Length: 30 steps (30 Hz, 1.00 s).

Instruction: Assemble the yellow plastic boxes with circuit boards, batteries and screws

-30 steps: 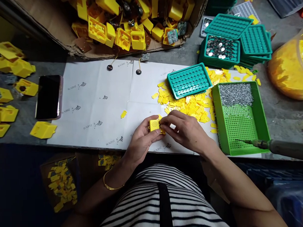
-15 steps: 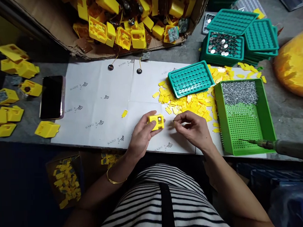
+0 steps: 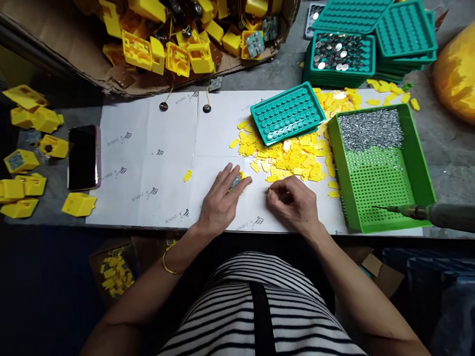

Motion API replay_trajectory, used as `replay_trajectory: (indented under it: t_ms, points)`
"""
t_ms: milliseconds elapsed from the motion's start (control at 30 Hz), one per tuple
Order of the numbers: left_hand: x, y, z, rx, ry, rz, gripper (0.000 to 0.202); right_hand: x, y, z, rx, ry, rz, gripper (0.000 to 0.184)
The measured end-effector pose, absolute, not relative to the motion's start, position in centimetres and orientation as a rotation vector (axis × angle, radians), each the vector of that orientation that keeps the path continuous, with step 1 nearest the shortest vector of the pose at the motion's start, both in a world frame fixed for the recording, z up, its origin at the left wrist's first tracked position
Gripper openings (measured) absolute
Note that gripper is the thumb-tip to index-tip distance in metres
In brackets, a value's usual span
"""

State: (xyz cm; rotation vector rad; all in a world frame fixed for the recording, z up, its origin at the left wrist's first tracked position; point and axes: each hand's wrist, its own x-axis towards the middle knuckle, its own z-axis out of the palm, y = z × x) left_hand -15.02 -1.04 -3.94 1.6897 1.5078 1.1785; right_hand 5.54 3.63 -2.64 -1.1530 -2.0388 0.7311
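Note:
My left hand (image 3: 219, 201) lies over a small yellow plastic box (image 3: 237, 181) on the white paper (image 3: 151, 160), fingers closed round it so that only its far edge shows. My right hand (image 3: 293, 203) rests just to the right of it, thumb and forefinger pinched on a tiny part (image 3: 269, 189) I cannot make out. Just beyond both hands lies a heap of small yellow plastic tabs (image 3: 291, 158).
A green tray of silver screws (image 3: 377, 168) stands at the right, a powered screwdriver (image 3: 437, 215) lying across its near corner. Teal trays (image 3: 287, 114) and stacked ones (image 3: 357, 44) lie behind. A cardboard box of yellow housings (image 3: 170, 40) is at the back, a phone (image 3: 83, 157) at left.
My hands have parted: the right hand drew away from the yellow box with a tiny part, and the left hand lowered the box onto the paper and covered it.

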Motion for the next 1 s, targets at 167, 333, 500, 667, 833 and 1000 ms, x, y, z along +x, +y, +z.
replay_trajectory:
  t_ms: [167,333,500,667,833,1000]
  points:
    - [-15.4,-1.4,-3.2,1.429,1.649,1.450,0.044,5.7,3.8,-2.6,-1.153,-1.965,0.790,0.003]
    - [-14.2,-2.2,-0.3,0.419,1.331,1.450,0.041,5.3,4.1,-2.4,-1.190,-1.830,0.974,0.002]
    - [-12.5,-3.1,0.5,0.096,1.060,1.160,0.032,4.1,3.9,-1.8,-1.113,-1.783,1.029,0.004]
    - [-11.6,-3.5,-0.1,0.133,1.070,1.162,0.035,3.7,2.7,-0.7,-0.980,-1.943,0.952,0.006]
    - [-11.4,-3.8,0.2,0.296,1.099,1.162,0.038,4.0,2.1,-0.1,-1.005,-2.306,0.642,0.017]
    - [-11.3,-4.4,0.0,0.441,1.201,1.124,0.043,4.3,1.7,1.3,-1.078,-2.573,0.592,0.026]
